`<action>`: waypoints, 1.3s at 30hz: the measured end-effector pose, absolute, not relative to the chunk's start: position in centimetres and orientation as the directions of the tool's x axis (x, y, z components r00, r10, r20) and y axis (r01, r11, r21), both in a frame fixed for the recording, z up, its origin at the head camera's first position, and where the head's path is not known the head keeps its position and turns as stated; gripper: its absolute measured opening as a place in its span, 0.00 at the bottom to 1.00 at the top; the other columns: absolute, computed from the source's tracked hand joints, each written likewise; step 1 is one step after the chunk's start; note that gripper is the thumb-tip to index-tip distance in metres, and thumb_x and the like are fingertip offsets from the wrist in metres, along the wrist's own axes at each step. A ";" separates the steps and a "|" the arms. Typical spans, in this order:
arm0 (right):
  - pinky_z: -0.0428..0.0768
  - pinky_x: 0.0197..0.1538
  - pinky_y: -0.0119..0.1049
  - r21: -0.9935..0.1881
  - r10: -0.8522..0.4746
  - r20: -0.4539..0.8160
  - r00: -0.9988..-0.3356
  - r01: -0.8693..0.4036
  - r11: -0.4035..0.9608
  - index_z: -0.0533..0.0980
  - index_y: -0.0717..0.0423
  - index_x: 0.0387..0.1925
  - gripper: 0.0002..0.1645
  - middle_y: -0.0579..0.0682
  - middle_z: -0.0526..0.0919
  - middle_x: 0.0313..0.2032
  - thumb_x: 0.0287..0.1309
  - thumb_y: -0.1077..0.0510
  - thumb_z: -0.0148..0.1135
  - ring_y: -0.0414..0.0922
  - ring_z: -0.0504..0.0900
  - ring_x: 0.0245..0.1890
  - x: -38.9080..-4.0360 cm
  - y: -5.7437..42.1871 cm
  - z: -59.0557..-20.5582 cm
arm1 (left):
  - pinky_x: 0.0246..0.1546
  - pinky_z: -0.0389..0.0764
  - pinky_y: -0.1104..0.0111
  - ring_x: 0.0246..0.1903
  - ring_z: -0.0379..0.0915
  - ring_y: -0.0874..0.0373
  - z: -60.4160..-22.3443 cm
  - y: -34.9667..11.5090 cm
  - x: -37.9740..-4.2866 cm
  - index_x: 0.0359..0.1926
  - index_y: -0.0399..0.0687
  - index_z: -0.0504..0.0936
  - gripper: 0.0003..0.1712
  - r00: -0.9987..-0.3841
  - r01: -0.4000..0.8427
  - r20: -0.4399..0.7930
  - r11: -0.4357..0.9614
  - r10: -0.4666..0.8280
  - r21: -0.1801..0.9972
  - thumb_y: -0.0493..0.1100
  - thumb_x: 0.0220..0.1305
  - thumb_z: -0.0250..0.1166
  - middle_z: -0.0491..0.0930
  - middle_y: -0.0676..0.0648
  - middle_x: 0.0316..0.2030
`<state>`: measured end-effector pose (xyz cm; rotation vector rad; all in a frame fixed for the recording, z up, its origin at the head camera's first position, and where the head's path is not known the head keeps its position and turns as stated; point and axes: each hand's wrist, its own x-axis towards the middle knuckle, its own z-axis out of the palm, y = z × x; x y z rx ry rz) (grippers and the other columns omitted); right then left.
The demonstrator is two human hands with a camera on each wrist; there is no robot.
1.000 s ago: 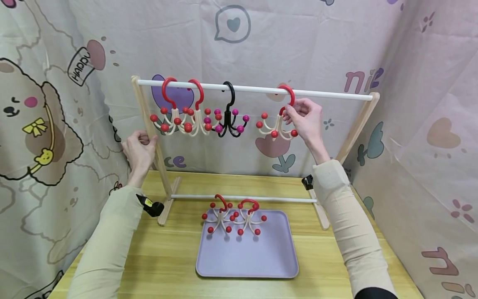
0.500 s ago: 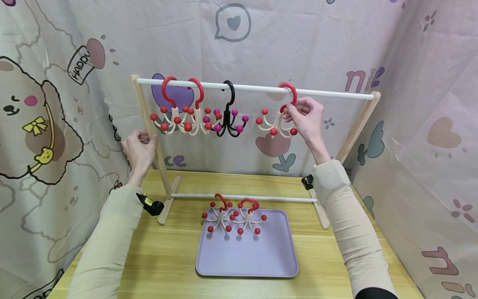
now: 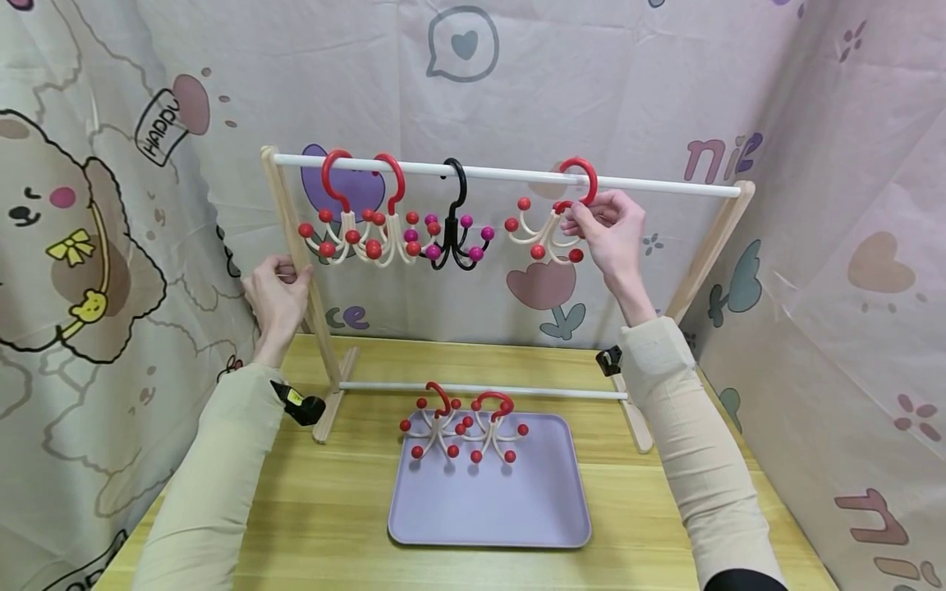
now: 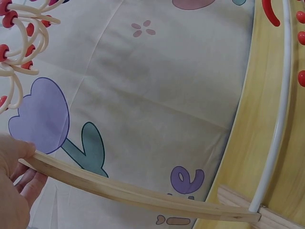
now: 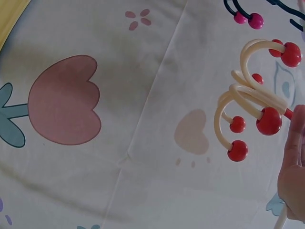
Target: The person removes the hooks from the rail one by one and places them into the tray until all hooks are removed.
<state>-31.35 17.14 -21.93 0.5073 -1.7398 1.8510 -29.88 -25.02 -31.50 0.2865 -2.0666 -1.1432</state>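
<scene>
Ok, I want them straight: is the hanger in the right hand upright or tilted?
Tilted: the hanger slants down and left from its hook.

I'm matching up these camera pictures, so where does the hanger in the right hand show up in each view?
Head: right of centre, the hanger sits at the upper white rail, pinched in the right hand.
Left wrist: not in it.
Right wrist: on the right side, slightly above mid-height, with its red balls pointing mostly leftward.
Shared landmark: the printed curtain forms the background in all three.
</scene>
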 end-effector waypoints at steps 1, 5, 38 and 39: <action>0.85 0.34 0.28 -0.786 0.134 0.610 -0.781 -0.618 -0.025 0.79 0.62 0.38 0.05 0.49 0.88 0.28 0.60 0.67 0.66 0.39 0.86 0.24 -31.3 17.2 -22.0 | 0.64 0.64 0.51 0.52 0.74 0.39 -31.5 -25.0 -29.9 0.48 0.33 0.83 0.16 -0.697 0.152 0.502 0.579 -0.512 0.801 0.41 0.65 0.67 0.84 0.32 0.42; 0.85 0.34 0.29 -0.785 0.147 0.604 -0.784 -0.616 -0.060 0.78 0.62 0.36 0.04 0.49 0.88 0.27 0.60 0.68 0.66 0.39 0.87 0.24 -31.2 17.2 -22.0 | 0.63 0.65 0.51 0.49 0.74 0.40 -31.5 -25.0 -29.8 0.48 0.32 0.83 0.16 -0.695 0.152 0.506 0.583 -0.511 0.798 0.42 0.66 0.66 0.84 0.32 0.42; 0.87 0.33 0.34 -0.888 -0.135 0.456 -0.880 -0.441 -0.130 0.80 0.60 0.33 0.07 0.48 0.89 0.28 0.60 0.73 0.63 0.40 0.88 0.26 -28.5 22.6 -32.7 | 0.64 0.62 0.50 0.56 0.72 0.39 -31.7 -25.1 -30.1 0.49 0.33 0.82 0.17 -0.706 0.136 0.488 0.578 -0.514 0.805 0.43 0.66 0.66 0.83 0.32 0.44; 0.87 0.33 0.34 -0.891 -0.145 0.452 -0.880 -0.437 -0.121 0.79 0.62 0.34 0.05 0.48 0.89 0.27 0.60 0.72 0.63 0.41 0.88 0.25 -28.4 22.7 -33.3 | 0.65 0.62 0.51 0.55 0.72 0.39 -31.7 -25.1 -30.0 0.49 0.33 0.82 0.17 -0.704 0.142 0.492 0.578 -0.513 0.804 0.42 0.66 0.66 0.83 0.32 0.44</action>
